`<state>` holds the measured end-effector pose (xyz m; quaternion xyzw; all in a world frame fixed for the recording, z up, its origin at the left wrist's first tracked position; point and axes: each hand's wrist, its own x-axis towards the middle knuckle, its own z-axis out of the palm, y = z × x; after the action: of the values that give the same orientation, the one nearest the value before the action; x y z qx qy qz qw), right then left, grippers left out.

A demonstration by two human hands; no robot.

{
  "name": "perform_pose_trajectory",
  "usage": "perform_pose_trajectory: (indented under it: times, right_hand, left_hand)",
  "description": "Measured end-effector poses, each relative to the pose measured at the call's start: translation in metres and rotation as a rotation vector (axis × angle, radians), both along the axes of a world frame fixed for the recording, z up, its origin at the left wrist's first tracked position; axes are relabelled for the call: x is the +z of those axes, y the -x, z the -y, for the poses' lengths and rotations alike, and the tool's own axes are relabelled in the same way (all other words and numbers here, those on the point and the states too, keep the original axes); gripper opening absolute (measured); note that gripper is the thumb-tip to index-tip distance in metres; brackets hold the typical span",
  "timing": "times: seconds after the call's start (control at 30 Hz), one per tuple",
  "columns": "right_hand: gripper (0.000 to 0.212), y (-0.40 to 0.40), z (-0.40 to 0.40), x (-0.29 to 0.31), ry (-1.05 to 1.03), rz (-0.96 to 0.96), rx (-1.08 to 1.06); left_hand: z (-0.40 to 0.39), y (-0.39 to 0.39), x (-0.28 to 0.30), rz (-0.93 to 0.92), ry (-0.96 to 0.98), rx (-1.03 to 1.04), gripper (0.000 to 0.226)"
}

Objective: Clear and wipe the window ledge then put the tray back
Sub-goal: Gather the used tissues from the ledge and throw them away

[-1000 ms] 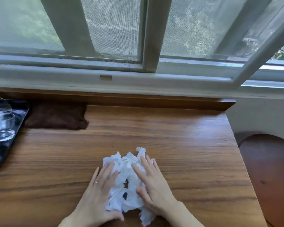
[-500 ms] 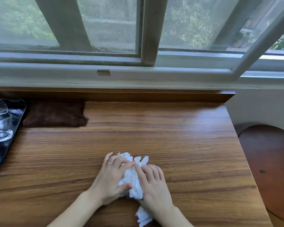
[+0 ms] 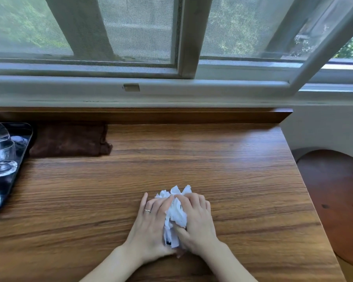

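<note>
A crumpled white paper towel [image 3: 175, 212] lies bunched on the wooden ledge [image 3: 212, 163], squeezed between both hands. My left hand [image 3: 151, 224], with a ring on one finger, cups its left side. My right hand [image 3: 196, 222] presses in from the right, thumb tucked under the paper. A dark glossy tray [image 3: 18, 151] sits at the far left edge, cut off by the frame, carrying clear drinking glasses [image 3: 0, 157].
A folded brown cloth [image 3: 69, 141] lies at the back of the ledge beside the tray. The window frame [image 3: 151, 92] runs along the back above a raised wooden lip. A round dark wooden stool [image 3: 334, 200] stands below the ledge's right edge.
The paper towel was spread flat under both palms; my hands have gathered it into a tight wad between them.
</note>
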<state>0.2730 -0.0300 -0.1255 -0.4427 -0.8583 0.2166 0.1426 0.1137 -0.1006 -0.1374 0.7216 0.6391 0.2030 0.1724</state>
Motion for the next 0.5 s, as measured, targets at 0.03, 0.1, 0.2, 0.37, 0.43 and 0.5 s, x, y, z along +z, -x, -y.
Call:
perform_pose_trajectory:
  times: [0.03, 0.1, 0.2, 0.37, 0.43, 0.5]
  right_hand:
    - [0.062, -0.003, -0.002, 0.003, 0.054, -0.029, 0.026]
    - [0.077, -0.011, -0.004, 0.007, 0.149, -0.074, 0.092]
    - [0.111, -0.018, -0.004, 0.01, 0.21, -0.045, 0.187]
    - [0.113, -0.008, 0.0, 0.0, 0.062, 0.049, 0.2]
    - [0.101, -0.005, 0.0, -0.001, 0.034, 0.021, 0.175]
    - [0.093, -0.004, 0.001, -0.001, 0.027, -0.047, 0.136]
  left_hand:
    - [0.0, 0.001, -0.002, -0.005, -0.035, 0.005, 0.109]
    - [-0.001, 0.004, -0.005, -0.03, -0.081, -0.003, 0.09]
    - [-0.006, 0.013, -0.005, -0.055, -0.082, -0.024, 0.075]
    - [-0.015, 0.024, 0.0, -0.088, -0.063, -0.117, 0.061]
    - [-0.019, 0.025, 0.003, -0.067, -0.003, -0.165, 0.062]
    - [-0.024, 0.028, 0.005, -0.021, 0.052, -0.194, 0.061]
